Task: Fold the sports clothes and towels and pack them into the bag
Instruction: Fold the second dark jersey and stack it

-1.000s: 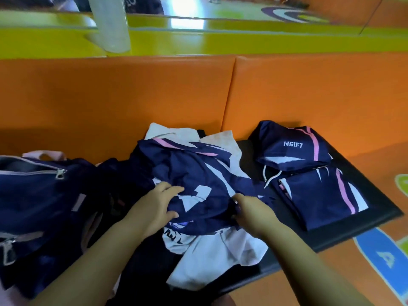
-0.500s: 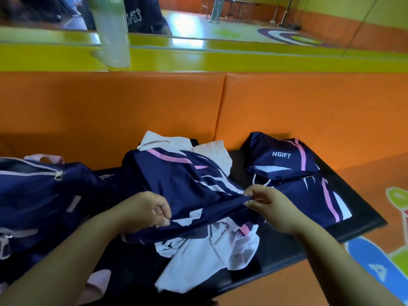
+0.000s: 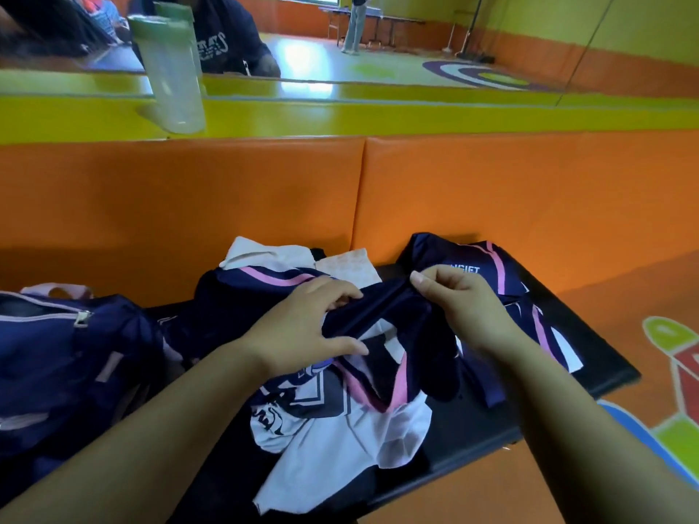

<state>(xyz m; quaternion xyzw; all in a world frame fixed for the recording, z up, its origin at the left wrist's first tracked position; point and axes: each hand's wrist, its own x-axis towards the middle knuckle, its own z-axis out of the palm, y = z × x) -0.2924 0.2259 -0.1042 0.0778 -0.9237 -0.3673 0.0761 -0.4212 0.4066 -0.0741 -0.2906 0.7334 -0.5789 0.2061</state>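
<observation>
View from a head-worn camera, looking down at a black table (image 3: pixel 472 421) set against an orange padded wall (image 3: pixel 189 202). In the middle of the table, a crumpled navy jersey (image 3: pixel 382 308) with pink stripes is lifted off a heap. The left hand (image 3: pixel 302 330) gathers a bunch of it between thumb and loosely curled fingers. Just to the right, the right hand (image 3: pixel 457 300) pinches its upper edge between thumb and forefinger, the other fingers curled in.

Beneath the jersey lies a white garment (image 3: pixel 340 440) with dark print, spilling toward the near edge; a pale towel (image 3: pixel 264 255) shows at the far side of the heap. Far right on the table sits a folded pile (image 3: pixel 495 266) of matching navy kit. At the left edge a navy bag (image 3: pixel 56 353) stands unzipped, and nothing packed can be seen in it.

The jersey looks thin, light and slick; it will likely sag and slide rather than hold a crease. It is probably best taken by seams, hem or shoulder corners with both hands well apart, shaken flat, then laid down before folding; a grip in the middle of the cloth would only bunch it.

A clear bottle (image 3: pixel 170 70) stands on a yellow ledge (image 3: pixel 416 119) beyond the wall.
</observation>
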